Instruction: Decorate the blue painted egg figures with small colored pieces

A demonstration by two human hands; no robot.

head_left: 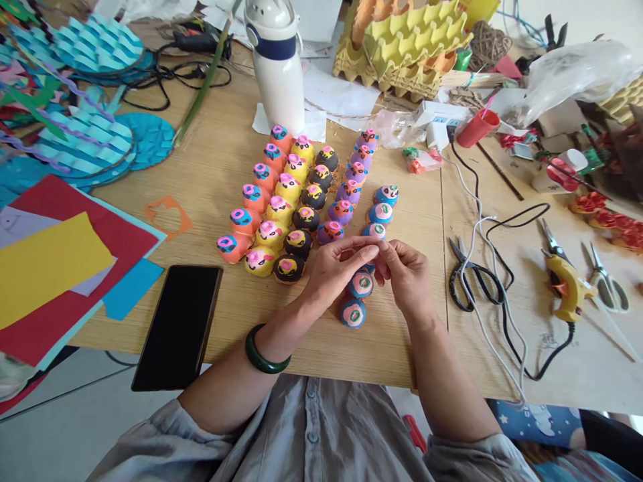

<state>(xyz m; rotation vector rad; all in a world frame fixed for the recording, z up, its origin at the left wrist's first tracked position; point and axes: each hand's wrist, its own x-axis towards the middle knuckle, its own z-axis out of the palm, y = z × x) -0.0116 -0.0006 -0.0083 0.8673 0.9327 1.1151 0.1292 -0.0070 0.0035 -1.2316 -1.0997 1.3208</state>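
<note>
- The black phone lies on the desk, its near end over the front edge.
- Well to the right of the phone, and a little farther back, the left hand and the right hand meet at the fingertips; I cannot tell whether anything small is clamped between them.
- Under and around the hands, right of the phone, runs a row of blue domes with pink tops, its middle partly hidden by the hands.
- Between that row and the phone, farther back, stand rows of orange domes, yellow domes, black domes and purple domes, all with painted or stuck-on details.
- A dark green bangle circles the left forearm, just right of the phone.
- Left of the phone are colored paper sheets; behind it, an orange paper cut-out.
- Far beyond the phone, to the right, stand a white bottle and yellow egg cartons.
- Far right of the phone lie black-handled scissors and a yellow glue gun.
</note>
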